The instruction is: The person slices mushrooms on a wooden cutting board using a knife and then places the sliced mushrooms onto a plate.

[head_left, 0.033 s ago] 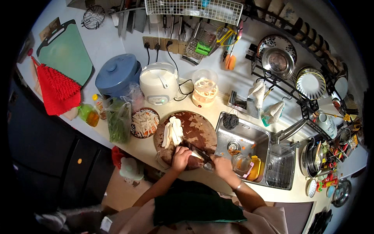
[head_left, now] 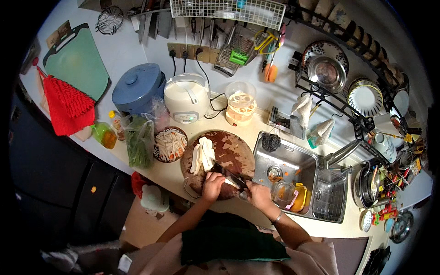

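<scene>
On the round wooden chopping board [head_left: 229, 149] my left hand [head_left: 212, 187] has its fingers curled and pressed on a pale white piece of food [head_left: 231, 183], whose kind I cannot make out. My right hand [head_left: 259, 195] is wrapped round the handle of a dark-bladed kitchen knife [head_left: 233, 176]. The blade slants across the board beside the white piece, its tip toward my left fingers. Several long pale slices [head_left: 203, 156] lie stacked on the board's left part, beyond my left hand. A patterned bowl [head_left: 156, 152] of white and orange shreds stands left of the board.
A steel sink [head_left: 286, 153] holding a clear bowl and a yellow container lies to the right. Behind the board stand a white rice cooker [head_left: 186, 98] and a tiered egg steamer [head_left: 241, 110]. Bagged greens [head_left: 140, 142] and a blue lidded tub [head_left: 137, 89] are on the left.
The knife blade has shifted slightly up and leftward, and more of its face shows. My right hand has moved a little left with it; my left hand stays on the white piece.
</scene>
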A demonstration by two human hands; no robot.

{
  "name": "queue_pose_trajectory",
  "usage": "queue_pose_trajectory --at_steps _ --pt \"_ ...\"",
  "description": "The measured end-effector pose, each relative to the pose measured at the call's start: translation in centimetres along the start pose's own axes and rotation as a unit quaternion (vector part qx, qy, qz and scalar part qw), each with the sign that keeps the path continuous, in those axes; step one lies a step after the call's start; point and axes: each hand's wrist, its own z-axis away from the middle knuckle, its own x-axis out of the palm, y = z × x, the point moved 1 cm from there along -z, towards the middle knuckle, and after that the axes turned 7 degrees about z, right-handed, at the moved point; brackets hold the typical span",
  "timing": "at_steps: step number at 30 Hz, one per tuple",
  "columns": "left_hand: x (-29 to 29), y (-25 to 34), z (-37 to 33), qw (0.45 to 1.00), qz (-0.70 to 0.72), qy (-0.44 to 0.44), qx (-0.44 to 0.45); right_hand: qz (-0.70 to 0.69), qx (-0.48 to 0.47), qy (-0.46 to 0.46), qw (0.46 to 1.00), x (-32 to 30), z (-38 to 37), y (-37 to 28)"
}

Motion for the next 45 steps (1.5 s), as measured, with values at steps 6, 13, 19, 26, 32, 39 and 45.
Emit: queue_pose_trajectory --at_steps 6,13,19,26,32,39,45 --pt "-0.6 -0.9 -0.2 1.000 0.023 -0.004 -0.002 -0.034 -0.004 0.024 0.999 -0.3 -0.9 0.9" --pt "-1.1 -0.8 -0.4 0.999 0.027 -0.038 0.002 0.005 -0.016 -0.014 1.000 -2.3 0.4 0.9" --pt "-1.2 -0.7 -0.5 0.999 0.023 -0.047 0.001 -0.023 -0.002 0.008 1.000 0.2 -1.0 0.1" --pt "-1.3 -1.0 -0.4 1.000 0.012 0.011 0.001 -0.019 -0.031 0.025 0.999 -1.0 -0.6 1.3" --pt "-1.3 -0.6 -0.2 0.999 0.016 0.031 -0.021 -0.007 -0.024 0.011 1.000 -1.3 0.0 1.4" --pt "-1.0 -1.2 0.1 0.999 0.027 0.031 -0.017 0.013 -0.018 -0.016 1.000 0.0 -0.2 0.1" --pt "-1.4 -1.2 -0.2 0.999 0.029 0.017 -0.025 -0.107 -0.010 0.037 0.994 0.7 -0.8 0.7"
